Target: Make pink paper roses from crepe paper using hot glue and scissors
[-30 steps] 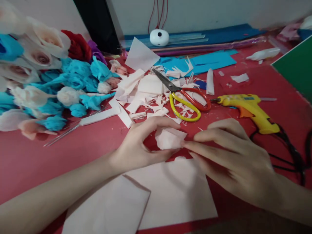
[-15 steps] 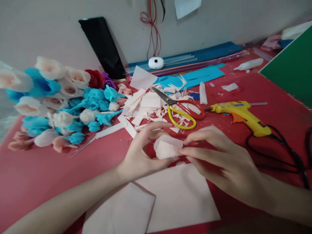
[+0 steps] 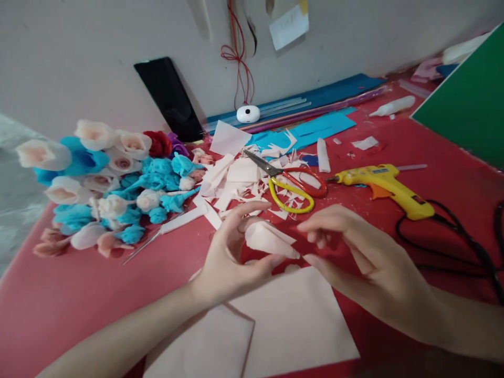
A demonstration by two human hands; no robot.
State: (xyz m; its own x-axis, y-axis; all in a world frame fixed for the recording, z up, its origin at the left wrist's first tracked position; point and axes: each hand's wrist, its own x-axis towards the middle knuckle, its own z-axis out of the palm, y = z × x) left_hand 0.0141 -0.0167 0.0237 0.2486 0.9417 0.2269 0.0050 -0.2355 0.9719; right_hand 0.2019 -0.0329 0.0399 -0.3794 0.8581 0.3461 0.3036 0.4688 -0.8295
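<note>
Head view, grip first: the left hand [image 3: 226, 262] pinches a small pale pink paper piece [image 3: 268, 240] between the thumb below and the curled forefinger above. The piece looks folded or rolled to a point that aims toward the right of the frame; it is held clear of the table, just below frame centre. The right hand [image 3: 370, 273] stands beside that point with thumb and forefinger spread apart, closed on nothing. Whether its thumb tip touches the paper point cannot be settled from this angle.

Directly beneath both hands, a large pink sheet [image 3: 299, 320] lies flat on the red table [image 3: 79, 294], with a folded pink sheet [image 3: 205, 346] overlapping its left edge at the bottom of the frame.

Above the hands, scissors [image 3: 291, 186] with one yellow and one red handle rest among pale paper scraps [image 3: 236, 176]. Right of the scissors lies a yellow glue gun [image 3: 388, 181], its black cord [image 3: 452, 236] looping toward the right edge.

At centre left, a pile of blue, pink and white paper flowers [image 3: 118, 184] covers the table. Blue paper [image 3: 315, 128] lies along the wall at upper centre, and a green board [image 3: 468, 110] fills the upper right corner.
</note>
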